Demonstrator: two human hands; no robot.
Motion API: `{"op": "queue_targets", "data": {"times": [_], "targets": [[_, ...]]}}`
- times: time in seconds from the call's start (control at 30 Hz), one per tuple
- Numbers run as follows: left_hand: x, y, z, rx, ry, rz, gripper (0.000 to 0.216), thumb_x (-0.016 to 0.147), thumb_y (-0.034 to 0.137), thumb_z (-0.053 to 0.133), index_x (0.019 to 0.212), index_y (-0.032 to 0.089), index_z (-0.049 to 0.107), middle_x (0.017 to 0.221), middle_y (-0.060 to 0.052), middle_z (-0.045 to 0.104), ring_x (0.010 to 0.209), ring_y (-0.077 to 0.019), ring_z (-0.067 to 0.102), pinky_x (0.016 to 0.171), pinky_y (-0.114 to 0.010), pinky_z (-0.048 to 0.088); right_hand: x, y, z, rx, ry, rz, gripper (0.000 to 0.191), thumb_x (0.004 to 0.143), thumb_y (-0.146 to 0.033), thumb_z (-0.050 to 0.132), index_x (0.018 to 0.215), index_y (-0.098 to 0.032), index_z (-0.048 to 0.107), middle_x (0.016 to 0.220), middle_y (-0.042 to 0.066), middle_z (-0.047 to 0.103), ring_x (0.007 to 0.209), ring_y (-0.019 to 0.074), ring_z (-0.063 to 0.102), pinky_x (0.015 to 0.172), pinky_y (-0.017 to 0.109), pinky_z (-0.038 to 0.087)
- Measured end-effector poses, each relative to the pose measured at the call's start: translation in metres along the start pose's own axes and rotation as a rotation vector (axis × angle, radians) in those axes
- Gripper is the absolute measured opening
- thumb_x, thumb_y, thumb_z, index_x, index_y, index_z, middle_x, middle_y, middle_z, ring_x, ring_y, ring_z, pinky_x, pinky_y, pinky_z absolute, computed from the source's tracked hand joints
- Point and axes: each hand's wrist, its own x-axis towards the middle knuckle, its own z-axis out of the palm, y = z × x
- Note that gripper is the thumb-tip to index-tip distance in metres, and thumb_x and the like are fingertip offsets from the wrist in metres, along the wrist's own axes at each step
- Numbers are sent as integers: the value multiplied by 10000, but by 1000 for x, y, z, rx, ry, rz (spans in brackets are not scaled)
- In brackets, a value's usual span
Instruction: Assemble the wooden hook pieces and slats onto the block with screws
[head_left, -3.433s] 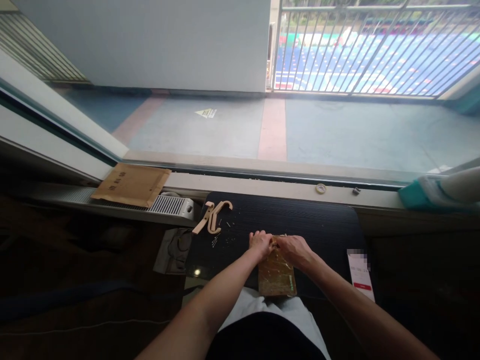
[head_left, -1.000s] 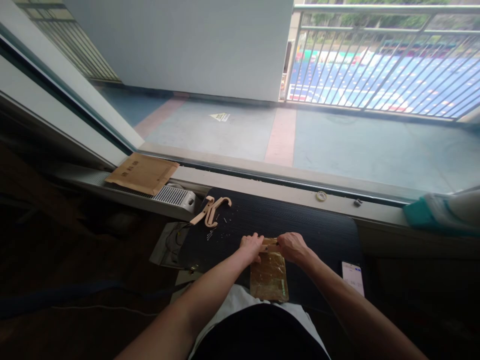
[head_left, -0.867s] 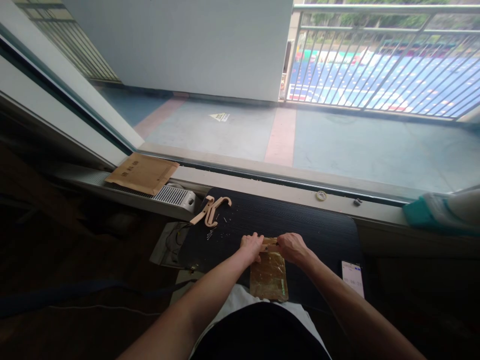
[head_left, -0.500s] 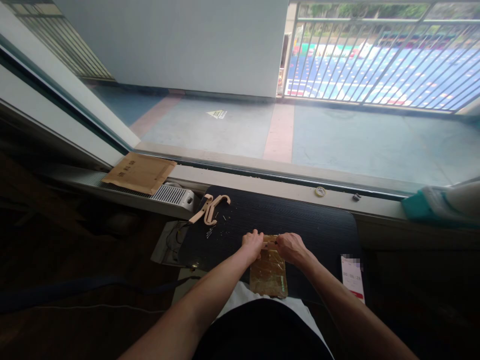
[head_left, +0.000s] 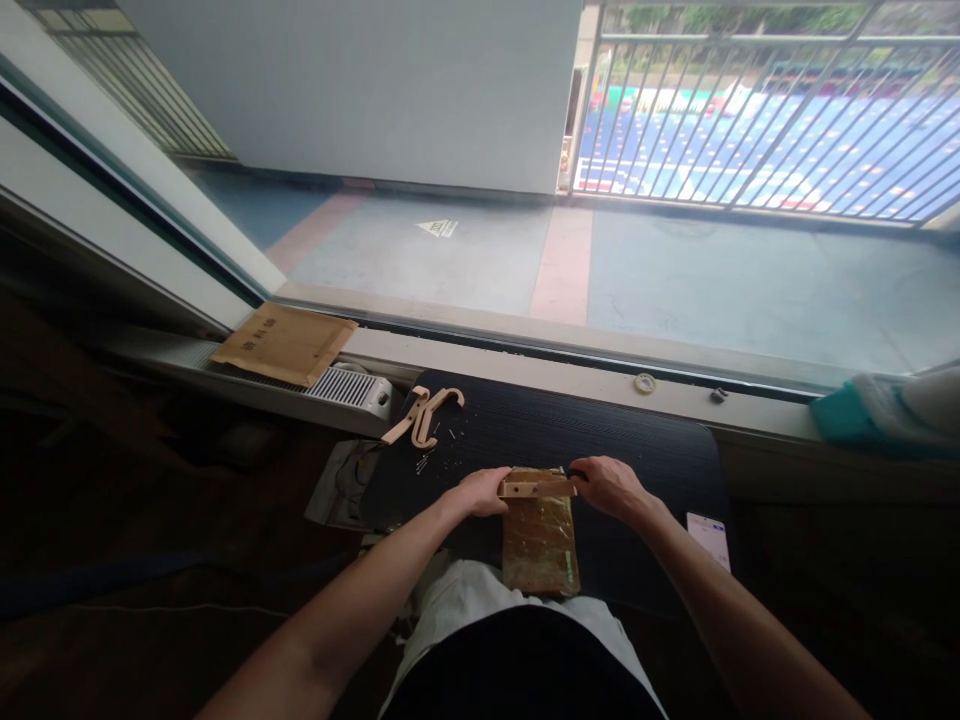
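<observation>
My left hand (head_left: 486,492) is closed around the left end of a light wooden strip (head_left: 536,489) with dark holes in it. The strip lies crosswise over the upper part of a flat, brown, shiny wrapped package (head_left: 540,550). At the strip's right end, my right hand (head_left: 611,486) has its fingers curled around a small dark object (head_left: 576,473), whose kind I cannot make out. To the left on the black table (head_left: 540,412) lie curved wooden hook pieces (head_left: 427,418), with several screws (head_left: 421,464) near them.
A phone (head_left: 708,541) lies at the table's right edge. The windowsill holds a tape roll (head_left: 644,383) and a small grey item (head_left: 718,395). A brown envelope (head_left: 285,345) rests on the radiator (head_left: 352,392) at left. A teal container (head_left: 855,410) stands at right.
My hands have moved apart, the left one sliding left to the strip's end and the right one shifting right. More of the strip shows between them. The view has shifted slightly.
</observation>
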Motion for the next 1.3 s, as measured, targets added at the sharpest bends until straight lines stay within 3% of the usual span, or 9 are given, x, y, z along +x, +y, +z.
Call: {"op": "queue_targets", "data": {"times": [0.13, 0.23, 0.33, 0.53, 0.8, 1.0, 1.17, 1.3], "targets": [[0, 20, 5, 195, 158, -67, 497, 671, 387, 615, 1142, 258, 520, 1104, -66, 585, 1049, -260, 535, 859, -375, 427, -4, -14, -5, 10, 20, -69, 309, 847, -303, 412, 1022, -283, 667, 960, 25, 692, 875, 166, 612, 700, 245, 376], [5, 33, 8, 345, 259, 30, 493, 642, 407, 655, 1097, 254, 548, 1130, -78, 542, 1097, -280, 473, 932, -447, 365, -7, -24, -6, -8, 3, -101, 299, 841, -293, 430, 1025, -303, 666, 943, 20, 697, 869, 165, 620, 705, 244, 379], [10, 37, 12, 354, 252, 92, 432, 685, 352, 630, 1101, 273, 546, 1130, -65, 526, 1075, -252, 477, 939, -420, 369, -10, -29, -4, -41, -6, -96, 294, 848, -275, 420, 995, -298, 674, 916, 29, 702, 847, 167, 630, 698, 245, 387], [14, 34, 21, 286, 234, 18, 409, 762, 204, 516, 1156, 313, 494, 1143, -45, 484, 1004, -205, 516, 822, -313, 458, -10, -32, 1, -79, -5, -78, 296, 842, -237, 423, 994, -271, 674, 921, 46, 700, 861, 175, 633, 719, 253, 400], [14, 38, 24, 282, 277, -28, 391, 744, 301, 582, 1129, 315, 517, 1143, -36, 495, 1036, -221, 507, 877, -357, 411, -6, -38, 5, -90, -4, -84, 291, 855, -254, 418, 968, -223, 685, 911, 71, 700, 853, 180, 636, 721, 253, 410], [19, 40, 29, 324, 354, -1, 225, 781, 306, 543, 990, 235, 586, 1079, -64, 530, 1025, -232, 501, 865, -373, 403, -3, -40, 8, -180, 33, -168, 260, 843, -192, 437, 884, -189, 694, 866, 78, 700, 823, 192, 647, 691, 251, 424], [21, 44, 29, 242, 285, -90, 233, 785, 313, 540, 1006, 245, 572, 1102, -68, 525, 1030, -232, 506, 797, -337, 451, 6, -41, 1, -242, 17, -216, 249, 824, -126, 452, 835, -170, 697, 850, 86, 701, 817, 190, 653, 689, 240, 435], [22, 49, 33, 187, 297, -187, 235, 805, 325, 513, 1025, 252, 551, 1117, -68, 526, 1053, -235, 504, 795, -341, 463, 11, -45, -10, -267, -11, -216, 248, 837, -139, 459, 855, -163, 706, 873, 99, 706, 836, 202, 654, 693, 242, 443]]}}
